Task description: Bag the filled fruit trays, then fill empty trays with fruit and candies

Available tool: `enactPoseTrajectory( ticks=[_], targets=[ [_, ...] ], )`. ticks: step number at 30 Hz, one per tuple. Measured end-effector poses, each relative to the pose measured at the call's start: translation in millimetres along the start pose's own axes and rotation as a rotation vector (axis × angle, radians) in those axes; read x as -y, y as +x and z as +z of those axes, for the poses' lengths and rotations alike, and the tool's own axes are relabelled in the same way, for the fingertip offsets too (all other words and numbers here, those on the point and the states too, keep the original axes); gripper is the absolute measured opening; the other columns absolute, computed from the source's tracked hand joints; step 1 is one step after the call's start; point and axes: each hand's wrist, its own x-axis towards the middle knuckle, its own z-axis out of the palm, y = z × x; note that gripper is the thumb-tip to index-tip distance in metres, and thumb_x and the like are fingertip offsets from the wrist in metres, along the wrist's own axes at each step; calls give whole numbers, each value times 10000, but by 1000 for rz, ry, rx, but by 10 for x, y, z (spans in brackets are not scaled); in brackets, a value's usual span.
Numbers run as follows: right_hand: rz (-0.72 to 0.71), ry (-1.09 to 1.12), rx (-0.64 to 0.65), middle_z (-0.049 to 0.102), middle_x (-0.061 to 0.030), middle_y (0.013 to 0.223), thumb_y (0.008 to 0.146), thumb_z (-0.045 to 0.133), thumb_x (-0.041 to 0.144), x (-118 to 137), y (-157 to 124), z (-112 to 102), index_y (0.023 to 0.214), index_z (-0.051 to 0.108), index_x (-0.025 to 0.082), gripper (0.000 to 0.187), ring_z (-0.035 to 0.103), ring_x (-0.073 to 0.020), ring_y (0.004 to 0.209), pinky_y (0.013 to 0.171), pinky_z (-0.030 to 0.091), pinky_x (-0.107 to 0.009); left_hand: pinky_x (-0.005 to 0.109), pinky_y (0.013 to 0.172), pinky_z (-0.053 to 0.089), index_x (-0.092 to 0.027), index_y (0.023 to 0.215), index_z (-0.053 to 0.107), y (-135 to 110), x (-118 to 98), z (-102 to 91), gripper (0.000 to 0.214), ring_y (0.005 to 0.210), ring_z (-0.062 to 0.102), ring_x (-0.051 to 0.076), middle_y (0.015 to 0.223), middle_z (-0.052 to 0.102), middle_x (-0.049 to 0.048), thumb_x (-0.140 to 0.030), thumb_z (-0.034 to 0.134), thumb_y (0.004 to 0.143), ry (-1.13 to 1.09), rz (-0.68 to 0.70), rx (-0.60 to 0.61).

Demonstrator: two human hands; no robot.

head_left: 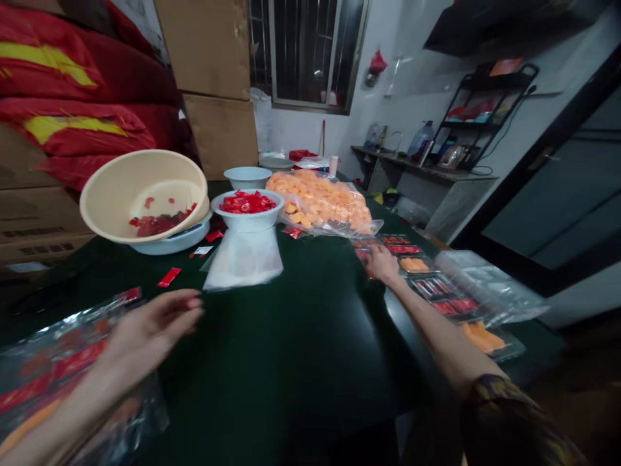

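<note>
At the fingertips of the right hand point(383, 264), the far clear tray point(433, 267) is noted, lying flat on the dark green table point(272, 372); its near-left part is covered by the hand. The right fingers are seen extended and bent downward at the tray's edge; whether anything is pinched between them cannot be told. Just right of these fingers, red packets point(405, 249) and an orange piece point(414, 265) are held in that tray. Nearer than the fingers, along the right forearm, a near clear tray point(515, 349) is recorded, in which a second orange piece point(482, 338) is contained. Right of both, a stack of clear plastic packaging point(490, 285) is laid. Beyond and left of the right fingers, a clear bag of orange pieces point(323, 200) is placed. The left hand point(150, 323) is held above the table with fingers loosely curled toward the thumb; whether they meet cannot be told. Beneath its forearm, a filled plastic pack point(77, 323) is partly hidden. Just beyond the left fingertips, a loose red packet point(169, 277) and translucent sheets point(245, 259) are found; farther off, a white bowl point(247, 222) is filled with red sachets, and a cream basin point(109, 194) is tilted.
</note>
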Motion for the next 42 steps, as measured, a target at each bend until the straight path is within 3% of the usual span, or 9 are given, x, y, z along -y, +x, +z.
enactPoseTrajectory(
  ticks=[3,8,11,13,20,26,31,36,42],
  targets=[
    [41,-55,52,559,-208,1143,867,417,235,-189,292,125,1207,519,108,378,531,-315,1069,893,356,-448,318,662,559,-102,1013,526,389,-484,1057,251,848,664,217,984,663,135,-212,556,790,-117,-56,240],
    [68,-104,37,550,-231,1136,882,419,324,-199,368,309,1155,554,75,393,498,-351,1088,899,317,-452,289,621,540,-50,1109,496,986,-948,2624,294,799,658,198,933,650,156,-118,456,826,255,226,403],
    [56,-73,25,540,-212,1135,884,412,349,-101,232,336,1109,576,97,376,473,-361,1099,902,307,-453,382,818,491,-101,1129,514,1146,-1005,3118,329,1043,565,269,1153,556,179,-134,494,802,405,422,363],
    [42,-22,37,534,-181,1139,882,410,335,-17,90,319,1077,587,140,328,468,-349,1101,895,321,-440,449,924,413,-145,1147,517,1131,-936,3208,348,1163,461,306,1300,450,162,-169,509,800,501,550,356],
    [144,310,146,526,-244,1090,806,499,261,247,-493,249,1153,465,62,402,503,-360,1057,852,400,-463,499,934,357,-32,1260,430,514,-387,2632,467,1159,415,344,1391,363,221,-295,338,886,791,715,335],
    [225,826,424,589,-71,651,784,538,270,344,-803,134,832,552,172,110,606,-218,660,596,519,-353,489,966,333,5,1318,359,13,-93,2217,518,1204,370,360,1420,314,234,-279,272,893,829,696,327],
    [257,1197,648,600,-28,604,684,669,186,285,-1027,-3,658,494,192,177,646,-196,598,555,556,-344,462,970,338,31,1296,359,-156,-36,2064,523,1214,382,369,1408,308,262,-260,353,861,833,764,393],
    [411,1509,777,651,-21,675,644,728,99,130,-1180,47,719,565,188,200,661,-165,627,528,534,-243,361,795,425,-127,1013,566,256,-150,1579,248,915,556,236,1103,576,135,-209,408,840,936,872,368],
    [373,1498,943,630,-1,621,595,802,220,298,-1272,-3,677,614,169,212,576,-104,543,513,462,-196,450,825,368,-61,981,563,1216,-65,708,248,991,499,318,1034,576,227,-149,525,752,1111,774,222]
  ],
)
